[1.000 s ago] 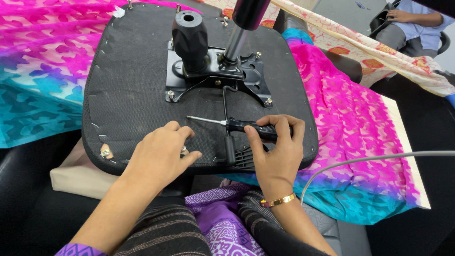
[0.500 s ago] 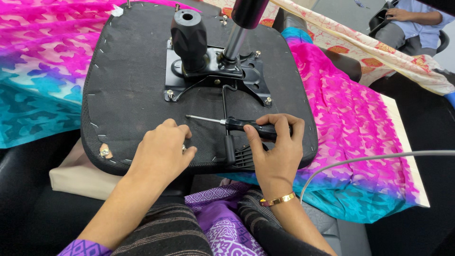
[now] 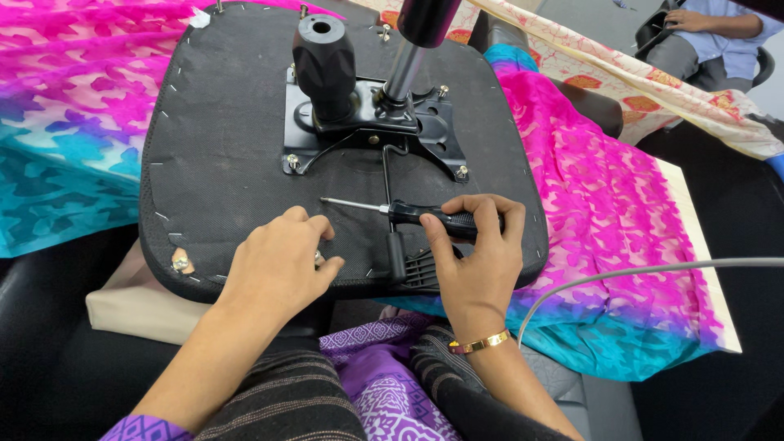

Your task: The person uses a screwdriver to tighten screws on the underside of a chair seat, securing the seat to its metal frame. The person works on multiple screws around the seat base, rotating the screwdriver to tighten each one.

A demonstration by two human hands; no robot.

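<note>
pink-and-teal cloth under the upturned chair seat (image 3: 229, 163); our right hand (image 3: 474, 261) grips a screwdriver (image 3: 408, 214), left hand (image 3: 278, 265) curled on the seat edge, tip yet to meet a screw.

Screwdriver (image 3: 408, 214) on seat underside (image 3: 220, 163), mechanism plate (image 3: 367, 131) behind.

Bright, even indoor light, soft shadows, sharp focus; edges look perhaps slightly wide-angle stretched.

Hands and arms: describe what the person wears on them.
The left hand is bare of rings, with a purple patterned sleeve edge near the elbow. The right hand has a thin gold bracelet on the wrist; no sleeve shows.
</note>
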